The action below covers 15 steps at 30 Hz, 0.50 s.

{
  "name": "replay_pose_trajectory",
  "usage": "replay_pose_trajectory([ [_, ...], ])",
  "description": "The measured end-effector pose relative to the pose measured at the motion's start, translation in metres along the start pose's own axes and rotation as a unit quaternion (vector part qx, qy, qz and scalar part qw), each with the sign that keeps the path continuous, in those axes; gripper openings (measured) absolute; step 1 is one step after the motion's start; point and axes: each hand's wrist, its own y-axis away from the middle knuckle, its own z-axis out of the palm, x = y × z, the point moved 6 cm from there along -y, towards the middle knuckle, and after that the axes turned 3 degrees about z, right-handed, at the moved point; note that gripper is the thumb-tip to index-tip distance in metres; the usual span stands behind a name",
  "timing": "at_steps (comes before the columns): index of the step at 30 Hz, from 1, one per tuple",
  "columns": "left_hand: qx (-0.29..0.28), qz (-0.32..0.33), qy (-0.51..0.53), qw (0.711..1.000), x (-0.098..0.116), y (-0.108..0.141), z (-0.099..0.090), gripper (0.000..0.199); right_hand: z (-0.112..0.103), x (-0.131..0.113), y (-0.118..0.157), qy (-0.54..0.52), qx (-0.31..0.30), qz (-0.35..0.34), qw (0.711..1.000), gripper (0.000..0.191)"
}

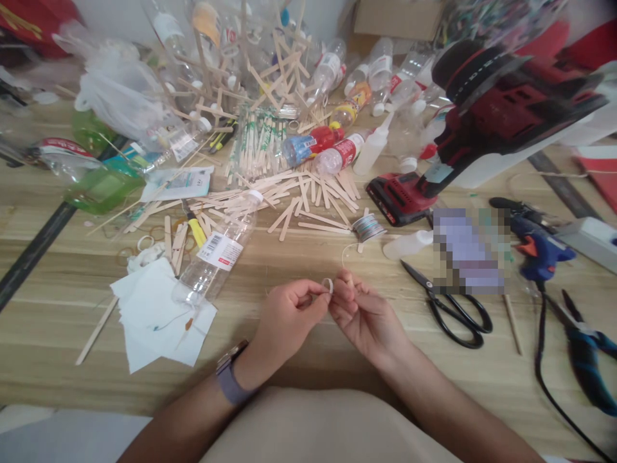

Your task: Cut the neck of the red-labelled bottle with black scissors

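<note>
My left hand (292, 315), with a watch on the wrist, pinches a small white plastic ring (328, 283) between thumb and fingertips. Right against it, my right hand (361, 308) has its fingers curled together around a thin pale strand (343, 253) that sticks up in a small loop. Whether the strand passes through the ring is too small to tell. A spool of grey wire (369, 227) lies just beyond the right hand. Left of my hands, a clear plastic bottle (209, 267) lies on its side, partly over white paper sheets (159, 315).
Black-handled scissors (453, 305), a blue glue gun (542, 247), pliers (585, 354) and a red cordless power tool (463, 122) stand or lie at right. Loose wooden sticks (308, 193) and several plastic bottles (337, 154) crowd the back. A white squeeze bottle (407, 244) lies near the spool.
</note>
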Motion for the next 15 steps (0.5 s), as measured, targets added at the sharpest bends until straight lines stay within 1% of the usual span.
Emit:
replay_pose_trajectory([
  [3,-0.005,-0.005,0.008,1.0,-0.0017,0.0001,0.0011,0.024,-0.0007,-0.0004,-0.0015,-0.015,0.001,0.011,1.0,0.026],
  [9,0.0,-0.027,0.012,1.0,-0.0052,-0.0012,0.0015,0.024,0.0007,-0.0017,0.0006,0.026,-0.01,0.005,1.0,0.023],
  [15,0.002,-0.024,-0.01,1.0,-0.0054,-0.0009,-0.0006,0.023,0.0002,0.0049,0.002,-0.012,-0.014,0.023,1.0,0.026],
])
